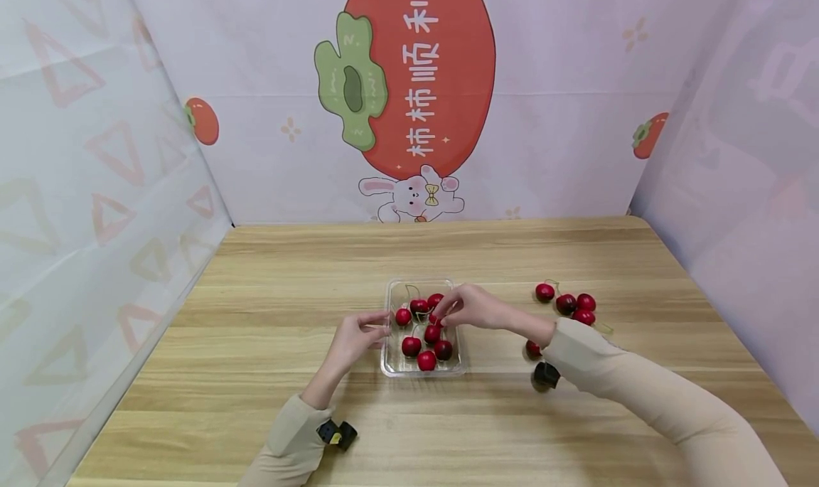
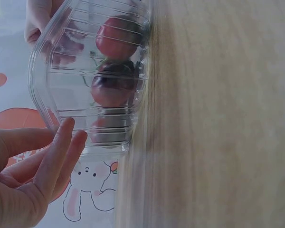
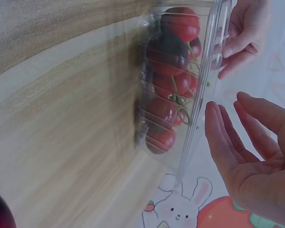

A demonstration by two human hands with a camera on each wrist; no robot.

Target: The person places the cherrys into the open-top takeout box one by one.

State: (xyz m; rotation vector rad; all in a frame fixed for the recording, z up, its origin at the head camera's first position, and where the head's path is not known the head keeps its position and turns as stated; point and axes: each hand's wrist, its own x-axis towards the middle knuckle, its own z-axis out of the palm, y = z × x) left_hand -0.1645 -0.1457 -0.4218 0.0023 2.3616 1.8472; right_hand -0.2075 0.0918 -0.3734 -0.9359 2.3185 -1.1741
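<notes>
A clear plastic box (image 1: 424, 373) holds several red cherries (image 1: 411, 346), some with green stems. At its left side, my left hand (image 1: 355, 338) touches the wall and rim with fairly straight fingers. The left wrist view has those fingers (image 2: 61, 152) against the ribbed box corner. My right hand (image 1: 475, 307) hovers over the box's right side, its fingertips near the cherries. In the right wrist view, the right hand (image 3: 256, 156) has gently bent fingers with a gap between the tips; no cherry shows there.
More cherries (image 1: 566, 303) lie on the wooden table (image 1: 288, 274) to the right of the box. Another cherry (image 1: 533, 349) sits beside the right sleeve (image 1: 640, 380). Behind the table hangs a printed backdrop (image 1: 544, 153). Black wrist devices show at both cuffs.
</notes>
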